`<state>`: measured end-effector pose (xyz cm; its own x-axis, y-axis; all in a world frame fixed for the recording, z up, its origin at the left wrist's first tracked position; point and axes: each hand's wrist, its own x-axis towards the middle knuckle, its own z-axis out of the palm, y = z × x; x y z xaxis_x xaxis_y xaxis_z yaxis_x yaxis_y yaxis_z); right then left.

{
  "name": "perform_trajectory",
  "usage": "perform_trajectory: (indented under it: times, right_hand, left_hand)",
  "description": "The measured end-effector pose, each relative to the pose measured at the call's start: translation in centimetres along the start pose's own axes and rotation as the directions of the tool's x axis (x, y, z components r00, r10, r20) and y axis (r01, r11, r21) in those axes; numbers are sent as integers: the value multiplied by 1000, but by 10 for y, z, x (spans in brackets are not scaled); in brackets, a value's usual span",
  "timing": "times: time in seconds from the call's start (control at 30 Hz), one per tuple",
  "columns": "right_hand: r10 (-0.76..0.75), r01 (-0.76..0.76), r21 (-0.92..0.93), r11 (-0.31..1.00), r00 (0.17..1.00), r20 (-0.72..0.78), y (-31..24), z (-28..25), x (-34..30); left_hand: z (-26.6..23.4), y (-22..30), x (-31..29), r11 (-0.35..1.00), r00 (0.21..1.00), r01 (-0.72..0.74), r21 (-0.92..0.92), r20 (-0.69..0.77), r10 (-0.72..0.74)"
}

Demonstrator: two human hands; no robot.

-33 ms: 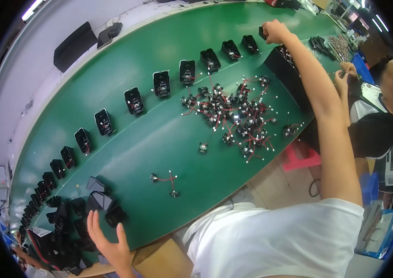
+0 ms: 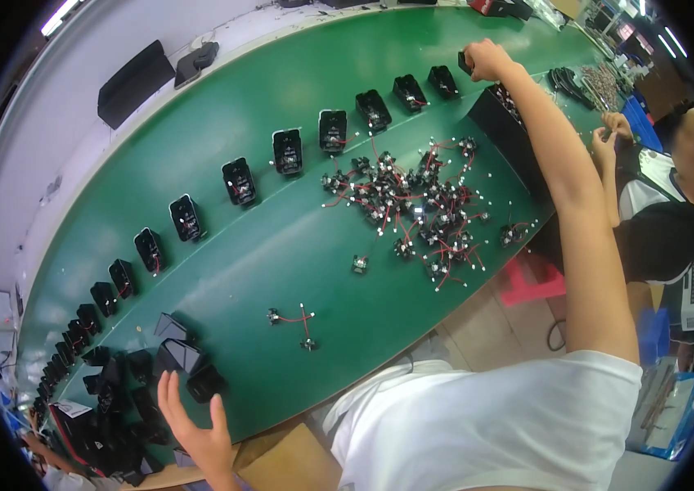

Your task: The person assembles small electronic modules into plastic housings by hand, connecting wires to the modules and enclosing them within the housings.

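My right hand (image 2: 488, 62) reaches to the far right end of a curving row, its fingers closed on a small black plastic housing (image 2: 465, 62), mostly covered by the fingers. Beside it in the row stand open black housings (image 2: 288, 152), several with red-and-white wiring inside. My left hand (image 2: 199, 434) holds nothing, fingers apart, next to a heap of empty black housings (image 2: 179, 356) at the near left. Between my hands lies a loose pile of small circuit boards with red wires (image 2: 420, 192). Two wired boards (image 2: 307, 344) lie apart from it.
A long black box (image 2: 506, 135) of small parts stands beneath my right forearm on the green table (image 2: 298, 245). A co-worker (image 2: 658, 196) sits at the right, hands over the table. A pink stool (image 2: 531, 278) and a cardboard box (image 2: 294, 460) are below the table edge.
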<state>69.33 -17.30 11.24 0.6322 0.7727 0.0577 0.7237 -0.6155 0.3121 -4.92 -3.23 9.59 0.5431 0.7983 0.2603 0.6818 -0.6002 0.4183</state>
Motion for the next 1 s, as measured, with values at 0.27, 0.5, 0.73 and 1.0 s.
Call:
perform_trajectory:
  times: [0.27,0.5,0.73,1.0]
  right_hand:
    - [54,-53,-17,998,995,84,6,27,14]
    - [35,-29,-27,999,963,266,15,27,20]
    - [53,-55,54,997,998,47,26,9,18]
    - [-591,735,333,590,675,-442,-197,-107,-165]
  left_hand:
    - [17,-3,0,995,982,59,-76,184,-44]
    - [21,-2,-3,995,984,77,-70,166,-64]
    - [21,0,-7,970,973,191,-152,157,-167]
    - [2,-1,-11,982,993,113,-152,55,-106]
